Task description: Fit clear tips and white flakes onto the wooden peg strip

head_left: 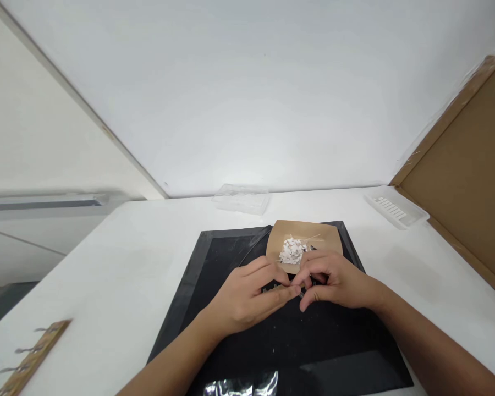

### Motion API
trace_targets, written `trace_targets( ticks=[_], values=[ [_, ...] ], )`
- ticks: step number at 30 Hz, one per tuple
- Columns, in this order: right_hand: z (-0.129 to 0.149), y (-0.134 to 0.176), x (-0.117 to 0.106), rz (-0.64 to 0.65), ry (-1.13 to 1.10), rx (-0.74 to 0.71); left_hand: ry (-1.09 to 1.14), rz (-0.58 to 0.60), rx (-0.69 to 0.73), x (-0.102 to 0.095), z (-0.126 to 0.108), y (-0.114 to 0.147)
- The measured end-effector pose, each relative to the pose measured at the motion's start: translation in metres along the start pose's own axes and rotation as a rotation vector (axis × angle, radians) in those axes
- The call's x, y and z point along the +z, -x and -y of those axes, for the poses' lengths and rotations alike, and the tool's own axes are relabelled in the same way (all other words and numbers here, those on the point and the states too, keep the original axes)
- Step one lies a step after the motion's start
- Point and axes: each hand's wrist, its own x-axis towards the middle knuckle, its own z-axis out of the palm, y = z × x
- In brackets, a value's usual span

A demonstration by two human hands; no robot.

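Note:
Above the black mat (313, 335), both hands meet with their fingertips nearly touching. My left hand (251, 297) is closed in a pinch, its thumb and fingers reaching to the right. My right hand (334, 278) is also closed, fingers curled and thumb beneath, beside a small dark piece (301, 295). What either hand grips is mostly covered by the fingers. Under the left fingers shows part of a narrow strip with small metal bits (271, 288). Just behind the hands lies a brown paper sheet (307, 227) bearing a heap of small white pieces (293, 250).
A wooden strip with several metal clips (35, 355) lies at the front left of the white table (140, 264). Toward the back are a clear plastic box (242, 199) and a translucent tray (414, 212) holding white strips. A cardboard panel (466, 170) stands at right. Shiny clear plastic (241, 386) lies in front.

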Motion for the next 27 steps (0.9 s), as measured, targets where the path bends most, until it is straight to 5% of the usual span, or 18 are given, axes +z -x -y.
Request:
trace_targets(
  ticks=[12,21,27],
  values=[
    [0.003,-0.001,0.002,-0.026,0.024,0.089,-0.104,0.124,-0.057,0.003,-0.003,0.003],
    [0.003,0.0,0.005,-0.1,-0.169,0.28,-0.142,0.06,-0.067,0.005,-0.005,0.002],
    [0.003,0.001,0.003,-0.109,-0.08,0.258,-0.127,0.072,-0.105,0.007,-0.004,0.007]
  ],
)
